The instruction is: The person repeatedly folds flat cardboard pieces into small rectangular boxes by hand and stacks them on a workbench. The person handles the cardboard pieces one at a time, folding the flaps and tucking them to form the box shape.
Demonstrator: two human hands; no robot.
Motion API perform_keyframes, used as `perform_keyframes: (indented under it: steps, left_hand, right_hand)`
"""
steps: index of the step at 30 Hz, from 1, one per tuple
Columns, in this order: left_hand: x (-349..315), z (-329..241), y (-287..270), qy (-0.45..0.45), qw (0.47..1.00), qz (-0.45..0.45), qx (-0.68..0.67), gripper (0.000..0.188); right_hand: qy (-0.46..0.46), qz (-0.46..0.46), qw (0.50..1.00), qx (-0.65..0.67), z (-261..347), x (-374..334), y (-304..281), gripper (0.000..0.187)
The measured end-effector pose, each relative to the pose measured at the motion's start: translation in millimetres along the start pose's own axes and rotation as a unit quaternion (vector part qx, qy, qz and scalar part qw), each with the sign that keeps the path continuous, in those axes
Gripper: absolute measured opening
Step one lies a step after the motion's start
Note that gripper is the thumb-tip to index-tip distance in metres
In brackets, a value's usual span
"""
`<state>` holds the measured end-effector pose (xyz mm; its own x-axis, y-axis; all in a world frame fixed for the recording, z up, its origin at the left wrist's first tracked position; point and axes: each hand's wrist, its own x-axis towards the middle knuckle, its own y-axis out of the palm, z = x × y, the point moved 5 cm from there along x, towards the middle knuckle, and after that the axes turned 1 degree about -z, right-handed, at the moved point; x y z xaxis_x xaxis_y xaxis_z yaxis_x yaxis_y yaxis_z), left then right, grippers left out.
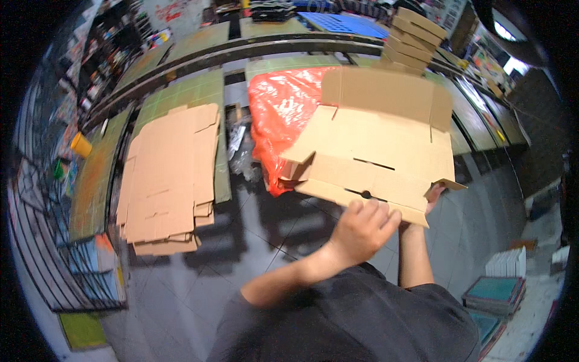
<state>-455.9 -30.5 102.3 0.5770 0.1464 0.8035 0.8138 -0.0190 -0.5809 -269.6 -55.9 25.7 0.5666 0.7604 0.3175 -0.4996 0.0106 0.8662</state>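
A partly folded brown cardboard box [392, 142] is tilted in front of me, its wide back panel raised and its near flap bent up. Over the near edge, beside a small round hole, the fingers of my left hand [365, 229] are curled, closed on the cardboard. At the near right corner my right hand [433, 196] grips the box, mostly hidden behind the front panel and side flap. Under the box's left side lies a shiny red plastic bag [280, 102]. To the left, flat cardboard blanks [169, 169] are stacked on a green-topped table.
Several folded cardboard boxes [413, 42] are piled at the back right. A blue perforated sheet [344, 24] lies at the back. On the far left stand a yellow cup [81, 145] and a metal rack [42, 241]. Framed screens [494, 291] are stacked at the lower right.
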Motion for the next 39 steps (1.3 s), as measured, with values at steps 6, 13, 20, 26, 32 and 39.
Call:
perform_keyframes:
  steps: [6,13,20,26,32,39]
  left_hand:
    - [-9.1,-21.4,46.3,0.041,0.990,0.033,-0.128,0.029]
    - [-3.5,-10.7,72.2,-0.014,0.983,-0.175,-0.063,0.040]
    - [57.2,5.5,169.5,-0.120,0.970,-0.189,-0.099,0.053]
    - [115.2,22.4,279.0,-0.205,0.974,0.086,0.036,0.072]
    - [113.4,-1.2,328.2,-0.229,0.872,0.430,0.043,0.088]
    - [113.3,27.5,329.3,-0.189,0.978,0.067,-0.054,0.027]
  right_hand:
    - [-0.076,-0.021,0.943,-0.323,58.3,-25.9,-23.4,0.061]
    - [-0.128,-0.133,0.946,-0.266,185.6,0.2,-90.2,0.054]
    - [-0.231,-0.112,0.883,-0.393,324.6,92.2,-178.4,0.037]
    - [0.067,-0.268,0.846,-0.456,342.8,142.6,-251.1,0.035]
    - [-0.005,-0.195,0.820,-0.538,356.2,147.4,-297.8,0.069]
    - [-0.165,-0.209,0.683,-0.681,358.9,153.0,-285.4,0.081]
